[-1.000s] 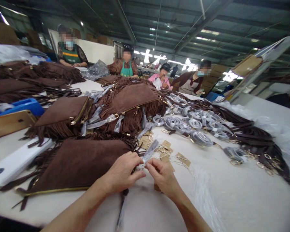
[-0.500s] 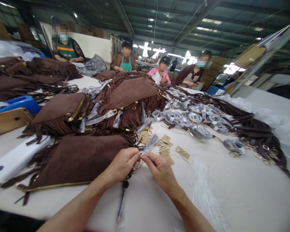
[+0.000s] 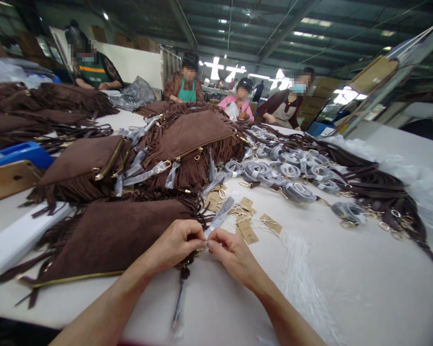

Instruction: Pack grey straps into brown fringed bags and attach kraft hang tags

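Observation:
My left hand (image 3: 182, 242) and my right hand (image 3: 234, 252) meet fingertip to fingertip at the right end of a brown fringed bag (image 3: 122, 235). Both are closed in a pinch on something too small to make out. A plastic-wrapped strap piece (image 3: 221, 214) sticks up just behind the fingers. From the bag's corner a wrapped zipper pull (image 3: 180, 298) hangs toward the front of the table. Brown paper tags (image 3: 247, 229) with white strings lie right behind my right hand.
More fringed bags (image 3: 195, 134) are piled behind. Wrapped coiled straps (image 3: 299, 191) and dark straps (image 3: 375, 182) spread to the right, clear plastic strings (image 3: 303, 274) nearer. A phone (image 3: 10, 180) and white box (image 3: 29, 235) are at left. Several people stand across the table.
My fingertips have shifted slightly left and down, with the red spot at my left fingers no longer visible. The view has moved a little. Some people across the table have changed posture.

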A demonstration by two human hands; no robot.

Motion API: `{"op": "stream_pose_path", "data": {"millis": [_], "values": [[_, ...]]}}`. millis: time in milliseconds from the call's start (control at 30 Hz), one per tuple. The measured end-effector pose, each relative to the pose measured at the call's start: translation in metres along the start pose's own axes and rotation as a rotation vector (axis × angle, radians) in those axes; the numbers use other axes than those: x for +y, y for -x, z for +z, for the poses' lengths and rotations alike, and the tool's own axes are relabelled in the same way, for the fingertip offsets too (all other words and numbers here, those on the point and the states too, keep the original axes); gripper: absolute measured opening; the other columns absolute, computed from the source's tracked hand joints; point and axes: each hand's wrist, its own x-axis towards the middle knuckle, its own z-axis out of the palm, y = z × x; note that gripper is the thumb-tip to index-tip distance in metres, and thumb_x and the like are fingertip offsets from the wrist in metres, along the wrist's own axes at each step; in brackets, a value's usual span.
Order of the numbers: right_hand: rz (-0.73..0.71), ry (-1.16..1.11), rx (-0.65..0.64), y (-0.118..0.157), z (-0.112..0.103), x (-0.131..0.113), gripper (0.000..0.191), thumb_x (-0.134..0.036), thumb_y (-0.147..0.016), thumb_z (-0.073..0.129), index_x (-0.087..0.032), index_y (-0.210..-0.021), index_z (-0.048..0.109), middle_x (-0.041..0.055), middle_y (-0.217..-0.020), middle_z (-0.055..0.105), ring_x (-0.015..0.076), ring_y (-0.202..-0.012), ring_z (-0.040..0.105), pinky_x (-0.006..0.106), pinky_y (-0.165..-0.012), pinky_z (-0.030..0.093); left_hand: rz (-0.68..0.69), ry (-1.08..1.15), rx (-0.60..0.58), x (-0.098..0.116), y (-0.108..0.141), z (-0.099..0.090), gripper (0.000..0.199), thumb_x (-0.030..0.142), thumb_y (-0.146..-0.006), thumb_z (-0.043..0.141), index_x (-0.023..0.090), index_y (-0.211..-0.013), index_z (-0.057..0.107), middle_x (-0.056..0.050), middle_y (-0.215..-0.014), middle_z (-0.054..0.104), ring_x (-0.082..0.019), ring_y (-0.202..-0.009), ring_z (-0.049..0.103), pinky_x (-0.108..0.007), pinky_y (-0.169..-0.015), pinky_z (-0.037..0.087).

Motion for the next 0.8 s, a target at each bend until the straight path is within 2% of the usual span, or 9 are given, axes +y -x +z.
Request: {"op": "stream_pose_path", "data": {"millis": [100, 233, 300, 400, 600, 667, 800], "values": [[0.136, -0.075, -0.075, 0.002, -0.001, -0.001, 0.016, -0.029, -0.083, 0.055, -0.019, -0.071, 0.059, -0.0040, -0.062, 0.052, 0.0106, -0.059, 0.044, 0.023, -0.057, 0.032, 0.053, -0.106, -0.057, 0.000, 0.004, -0.008, 0.009, 0.008, -0.075, 0.063, 0.016, -0.077, 0.067, 0.001, -0.077, 0.063, -0.014, -0.076, 0.055, -0.022, -0.069, 0.039], [0.339, -0.292, -0.126, 0.004, -0.005, -0.007, 0.020, -0.038, -0.079, 0.061, -0.019, -0.073, 0.056, -0.0058, -0.062, 0.052, 0.0060, -0.045, 0.032, 0.021, -0.044, 0.023, 0.125, -0.291, -0.177, 0.002, 0.009, -0.022, 0.025, 0.006, -0.078, 0.060, 0.020, -0.098, 0.069, -0.002, -0.098, 0.067, -0.018, -0.097, 0.053, -0.028, -0.088, 0.039], [0.390, -0.344, -0.137, 0.004, -0.004, -0.009, 0.025, -0.043, -0.077, 0.063, -0.020, -0.075, 0.056, -0.0077, -0.055, 0.050, 0.0052, -0.040, 0.030, 0.020, -0.040, 0.020, 0.126, -0.319, -0.221, 0.003, 0.011, -0.025, 0.023, 0.008, -0.080, 0.058, 0.020, -0.096, 0.069, -0.002, -0.100, 0.065, -0.018, -0.098, 0.052, -0.029, -0.090, 0.038], [0.428, -0.346, -0.126, 0.000, 0.004, -0.010, 0.030, -0.049, -0.077, 0.064, -0.020, -0.078, 0.057, -0.0095, -0.045, 0.046, 0.0048, -0.036, 0.028, 0.019, -0.037, 0.017, 0.104, -0.333, -0.224, 0.003, 0.010, -0.025, 0.016, 0.008, -0.079, 0.057, 0.018, -0.088, 0.067, -0.003, -0.097, 0.063, -0.018, -0.095, 0.051, -0.029, -0.087, 0.039], [0.462, -0.591, -0.056, -0.013, 0.020, -0.006, 0.042, -0.055, -0.066, 0.075, -0.019, -0.078, 0.058, -0.0114, -0.046, 0.046, 0.0016, -0.032, 0.021, 0.019, -0.034, 0.008, 0.087, -0.301, -0.186, 0.000, 0.010, -0.022, 0.012, 0.008, -0.076, 0.055, 0.018, -0.077, 0.062, -0.002, -0.091, 0.060, -0.018, -0.092, 0.051, -0.028, -0.084, 0.039], [0.486, -0.733, -0.052, -0.017, 0.020, -0.005, 0.044, -0.052, -0.060, 0.081, -0.018, -0.077, 0.058, -0.0107, -0.047, 0.048, 0.0012, -0.034, 0.023, 0.018, -0.034, 0.007, 0.083, -0.280, -0.181, -0.001, 0.010, -0.021, 0.011, 0.009, -0.076, 0.055, 0.018, -0.078, 0.062, -0.002, -0.092, 0.060, -0.018, -0.093, 0.052, -0.028, -0.084, 0.039], [0.481, -1.055, -0.032, -0.019, 0.015, -0.003, 0.042, -0.036, -0.056, 0.089, -0.016, -0.076, 0.059, -0.0042, -0.068, 0.062, -0.0006, -0.042, 0.031, 0.013, -0.036, 0.007, 0.075, -0.259, -0.132, -0.006, 0.008, -0.019, 0.006, 0.014, -0.076, 0.059, 0.018, -0.073, 0.057, -0.001, -0.085, 0.058, -0.018, -0.088, 0.051, -0.027, -0.078, 0.039]]}}
